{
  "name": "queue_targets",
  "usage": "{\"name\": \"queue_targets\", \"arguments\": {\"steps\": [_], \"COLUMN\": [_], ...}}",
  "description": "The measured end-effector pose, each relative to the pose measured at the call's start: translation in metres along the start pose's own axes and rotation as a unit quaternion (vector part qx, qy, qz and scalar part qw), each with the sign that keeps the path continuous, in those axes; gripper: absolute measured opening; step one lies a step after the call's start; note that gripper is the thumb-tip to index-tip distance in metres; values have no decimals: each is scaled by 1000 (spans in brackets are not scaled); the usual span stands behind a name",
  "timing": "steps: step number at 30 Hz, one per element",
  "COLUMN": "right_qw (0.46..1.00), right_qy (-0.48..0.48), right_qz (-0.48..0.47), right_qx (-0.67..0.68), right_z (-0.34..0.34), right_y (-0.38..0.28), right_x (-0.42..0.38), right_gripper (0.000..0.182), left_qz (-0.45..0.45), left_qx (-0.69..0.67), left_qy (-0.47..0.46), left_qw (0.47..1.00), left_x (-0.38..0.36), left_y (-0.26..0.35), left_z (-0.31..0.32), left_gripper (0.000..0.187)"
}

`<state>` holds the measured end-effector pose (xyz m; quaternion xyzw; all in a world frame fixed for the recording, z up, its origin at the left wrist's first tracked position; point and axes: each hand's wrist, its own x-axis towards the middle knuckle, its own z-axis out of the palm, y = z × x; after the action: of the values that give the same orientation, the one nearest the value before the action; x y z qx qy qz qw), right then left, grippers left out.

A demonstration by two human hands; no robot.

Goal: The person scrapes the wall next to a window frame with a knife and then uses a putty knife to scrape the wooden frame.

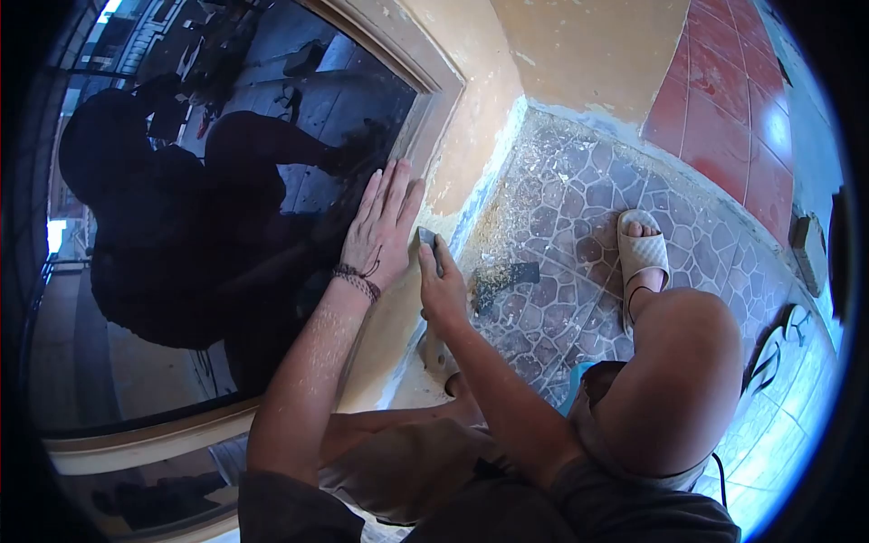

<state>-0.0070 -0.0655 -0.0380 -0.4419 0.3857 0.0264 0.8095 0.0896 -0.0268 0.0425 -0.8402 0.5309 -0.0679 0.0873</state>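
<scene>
My left hand [385, 222] lies flat with its fingers stretched out. It presses on the lower edge of the window frame [433, 118], beside the dark glass [262, 208]. Close by on its right, my right hand [444, 288] is closed around a small scraper [426, 237], whose greyish flat end points at the wall. Most of the scraper is hidden in the fingers. The yellowish wall [471, 122] has worn, flaking paint and a pale strip along its foot.
Flakes and dust litter the stone-patterned floor [588, 204] by the wall. A dark flat piece [505, 282] lies among them. My sandalled foot [644, 249] stands to the right. Flip-flops [768, 360], a block [808, 253] and red tiles [720, 109] are farther right.
</scene>
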Motion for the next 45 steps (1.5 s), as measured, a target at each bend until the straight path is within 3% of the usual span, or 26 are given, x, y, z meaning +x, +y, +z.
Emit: {"name": "queue_targets", "arguments": {"steps": [3, 6, 11, 16, 18, 21, 22, 25, 27, 28, 31, 34, 37, 38, 41, 43, 45], "right_qw": [999, 1000, 996, 992, 999, 976, 992, 999, 997, 988, 984, 999, 992, 970, 968, 996, 997], "right_qy": [13, -2, 21, -52, 20, 95, 45, -12, 9, 55, 64, 3, 64, 125, 120, -19, -1], "right_qz": [-34, -2, -78, 107, -46, -185, -104, 8, -46, -134, -155, -31, -91, -189, -201, -9, -22], "right_qx": [7, 21, -32, 46, 2, -60, -58, -33, -58, -50, -57, -40, -62, -87, -96, -83, -70], "right_z": [4, -2, 14, -5, 10, 25, 13, -2, 5, 14, 18, -1, 9, 20, 21, -7, -8], "right_y": [5, -17, 16, -54, -11, 24, 0, -29, -18, -4, -6, -26, -10, 17, 31, -20, -22], "right_x": [21, 22, 35, 31, 32, 46, 41, 41, 39, 31, 24, 45, 42, 42, 51, 51, 48], "right_gripper": [56, 56, 60, 59, 61, 59, 58, 55, 54, 54, 53, 53, 55, 57, 58, 55, 56], "left_qz": [13, 7, -28, -17, -20, -34, -21, -7, -13, -17, -23, -11, -10, -12, -14, -16, -17], "left_qx": [6, -17, -26, 23, -8, -28, -17, 32, 9, -6, -23, -14, -21, -23, -23, -24, -21], "left_qy": [-5, 10, -15, -25, 4, -12, 4, -24, -17, -13, 0, 9, 11, 12, 24, 15, 13], "left_qw": [1000, 1000, 999, 999, 1000, 999, 1000, 999, 1000, 1000, 999, 1000, 1000, 1000, 999, 999, 1000], "left_x": [6, 7, 11, 8, 10, 11, 11, 10, 12, 11, 12, 8, 9, 9, 14, 7, 10], "left_y": [-3, -4, 1, -2, -2, 1, -1, -3, -3, -2, 0, -2, -3, -2, -3, 0, -1], "left_z": [11, 12, 5, 11, 12, 6, 8, 8, 9, 8, 5, 12, 9, 8, 8, 10, 8], "left_gripper": [53, 51, 45, 45, 44, 41, 38, 39, 37, 36, 32, 31, 29, 27, 25, 24, 24]}}
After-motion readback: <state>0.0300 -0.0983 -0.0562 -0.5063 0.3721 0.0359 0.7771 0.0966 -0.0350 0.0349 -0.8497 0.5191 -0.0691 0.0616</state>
